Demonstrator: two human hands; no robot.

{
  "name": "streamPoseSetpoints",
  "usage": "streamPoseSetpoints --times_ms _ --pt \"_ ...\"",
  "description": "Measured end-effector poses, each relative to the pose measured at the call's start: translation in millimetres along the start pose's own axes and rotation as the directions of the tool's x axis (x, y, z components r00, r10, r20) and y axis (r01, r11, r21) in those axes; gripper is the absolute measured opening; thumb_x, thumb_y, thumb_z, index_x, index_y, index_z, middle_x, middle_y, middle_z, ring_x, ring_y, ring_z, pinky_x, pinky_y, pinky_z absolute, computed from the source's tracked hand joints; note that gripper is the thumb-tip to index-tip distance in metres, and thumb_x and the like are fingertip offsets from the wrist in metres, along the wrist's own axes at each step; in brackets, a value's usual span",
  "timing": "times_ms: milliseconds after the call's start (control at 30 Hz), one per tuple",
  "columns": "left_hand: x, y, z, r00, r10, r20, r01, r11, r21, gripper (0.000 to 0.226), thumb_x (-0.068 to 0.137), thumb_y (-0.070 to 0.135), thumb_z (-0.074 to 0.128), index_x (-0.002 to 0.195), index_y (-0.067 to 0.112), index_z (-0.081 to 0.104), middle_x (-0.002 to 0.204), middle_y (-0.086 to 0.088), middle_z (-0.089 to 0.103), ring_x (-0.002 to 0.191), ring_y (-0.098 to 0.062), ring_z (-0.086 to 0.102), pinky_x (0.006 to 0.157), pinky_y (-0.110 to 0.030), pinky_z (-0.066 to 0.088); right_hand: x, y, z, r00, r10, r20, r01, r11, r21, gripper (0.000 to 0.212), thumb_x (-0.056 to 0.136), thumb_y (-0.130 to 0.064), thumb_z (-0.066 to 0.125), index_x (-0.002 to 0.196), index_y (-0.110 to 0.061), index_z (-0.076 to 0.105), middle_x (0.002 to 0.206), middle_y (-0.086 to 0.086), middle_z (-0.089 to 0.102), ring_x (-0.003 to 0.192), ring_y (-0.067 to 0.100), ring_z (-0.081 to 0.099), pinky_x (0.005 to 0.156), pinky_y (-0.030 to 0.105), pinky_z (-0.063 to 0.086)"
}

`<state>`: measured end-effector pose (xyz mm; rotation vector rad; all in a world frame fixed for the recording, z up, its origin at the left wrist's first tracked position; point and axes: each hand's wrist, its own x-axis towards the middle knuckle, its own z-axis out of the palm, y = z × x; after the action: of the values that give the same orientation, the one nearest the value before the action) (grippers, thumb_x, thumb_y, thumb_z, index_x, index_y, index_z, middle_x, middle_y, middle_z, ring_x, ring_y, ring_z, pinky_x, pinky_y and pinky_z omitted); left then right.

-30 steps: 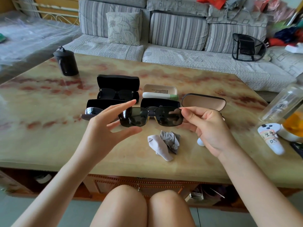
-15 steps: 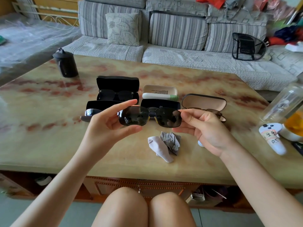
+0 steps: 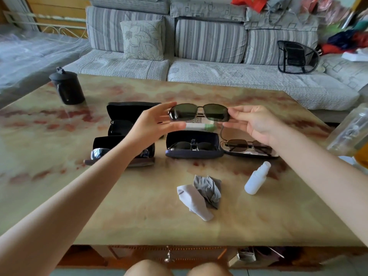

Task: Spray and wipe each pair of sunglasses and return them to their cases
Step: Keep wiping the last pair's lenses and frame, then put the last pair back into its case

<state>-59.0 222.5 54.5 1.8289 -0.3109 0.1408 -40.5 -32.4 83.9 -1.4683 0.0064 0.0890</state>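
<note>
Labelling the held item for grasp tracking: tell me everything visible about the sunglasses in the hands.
The sunglasses have two dark greenish rectangular lenses in a thin dark frame, metal by the look, with a slim bridge. They are held level in the air over the table, lenses toward the camera. The left hand pinches one end, the right hand the other. Whether the side arms are folded cannot be told.

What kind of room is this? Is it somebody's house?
Most likely a living room in a home: a striped grey sofa with a flowered cushion stands behind a low marble-look coffee table, and clothes lie heaped at one end of the sofa.
</note>
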Motion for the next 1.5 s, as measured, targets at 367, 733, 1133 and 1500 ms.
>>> streamPoseSetpoints --times_ms 367,733,1133,1500 --pt "70 -46 14 0.987 -0.076 0.139 -0.023 0.800 0.600 0.030 0.096 0.026 0.059 0.123 0.018 0.066 0.119 -0.003 0.069 0.107 -0.019 0.065 0.092 -0.027 0.047 104 -4 -28 0.991 0.016 -0.131 -0.044 0.977 -0.210 0.005 0.087 0.010 0.058 0.088 0.006 0.061 0.084 0.020 0.065 0.054 0.018 0.070 0.056 0.024 0.059" --pt "93 -64 19 0.994 -0.052 0.094 -0.016 0.798 0.602 0.012 0.078 0.011 0.078 0.090 0.015 0.078 0.087 -0.005 0.074 0.080 -0.017 0.066 0.074 -0.021 0.048 144 13 -28 0.996 0.087 -0.005 -0.079 0.869 -0.488 0.010 0.087 0.001 0.064 0.082 -0.006 0.067 0.059 0.001 0.071 0.053 0.010 0.069 0.059 0.022 0.059" --pt "92 -82 5 0.994 -0.041 0.101 -0.015 0.867 0.498 0.028 0.073 0.008 0.082 0.092 0.019 0.063 0.075 0.003 0.074 0.076 -0.013 0.070 0.079 -0.021 0.052 144 34 -33 0.961 0.231 0.149 -0.070 0.730 -0.679 0.007 0.084 -0.003 0.070 0.089 -0.008 0.073 0.069 -0.001 0.073 0.060 0.006 0.069 0.063 0.014 0.055" --pt "93 -91 0 0.995 -0.047 0.085 0.004 0.893 0.449 0.036 0.070 0.015 0.084 0.100 0.015 0.064 0.071 0.007 0.073 0.071 0.001 0.067 0.069 -0.002 0.043 143 37 -27 0.940 0.216 0.262 0.102 0.555 -0.826 0.010 0.082 0.002 0.071 0.083 -0.008 0.073 0.067 0.001 0.073 0.061 0.011 0.068 0.063 0.013 0.054"
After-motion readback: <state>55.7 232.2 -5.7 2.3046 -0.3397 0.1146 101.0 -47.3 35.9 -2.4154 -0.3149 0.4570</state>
